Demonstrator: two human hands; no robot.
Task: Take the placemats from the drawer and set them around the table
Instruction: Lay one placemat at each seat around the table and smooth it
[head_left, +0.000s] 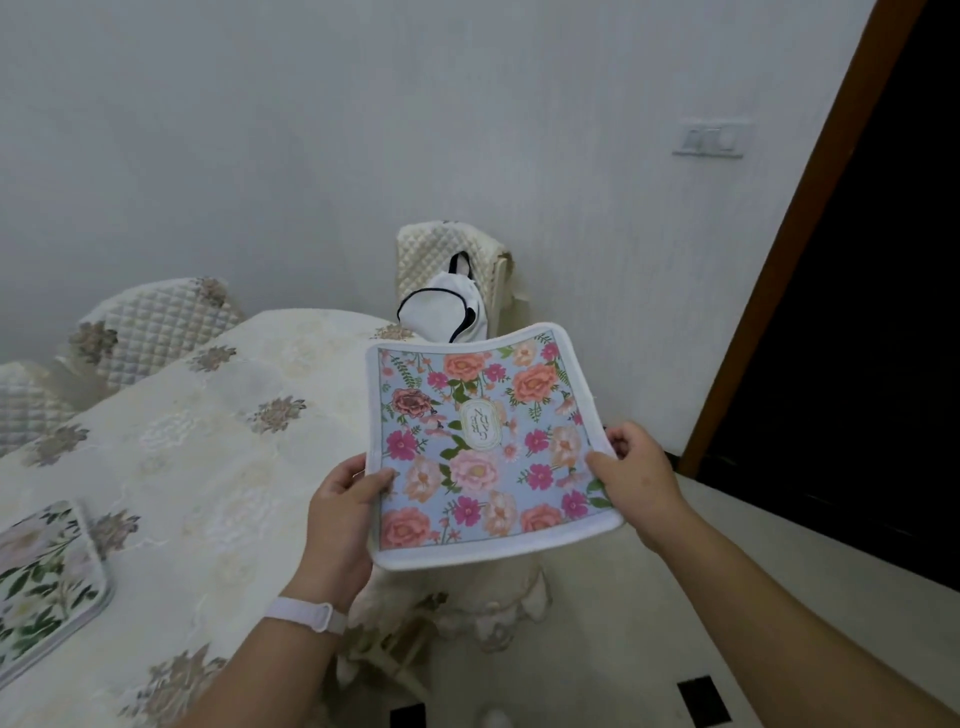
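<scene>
While a green-leaf placemat (47, 577) is already laid on the desk (218, 457) at 8 o'clock, a pink floral placemat (493, 447) is held aloft off the desk's 3 o'clock edge. Each grip, left hand (340, 514) and right hand (636, 473), is pinched on a side edge. Its placement is judged outstanding.

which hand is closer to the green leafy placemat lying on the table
Left. The left hand holds the left edge of the blue placemat, right of the green placemat; the right hand holds its opposite edge, farther off.

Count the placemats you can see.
2. The blue floral placemat is held in the air; the green-and-white placemat lies on the table, lower left. More may be hidden.
</scene>
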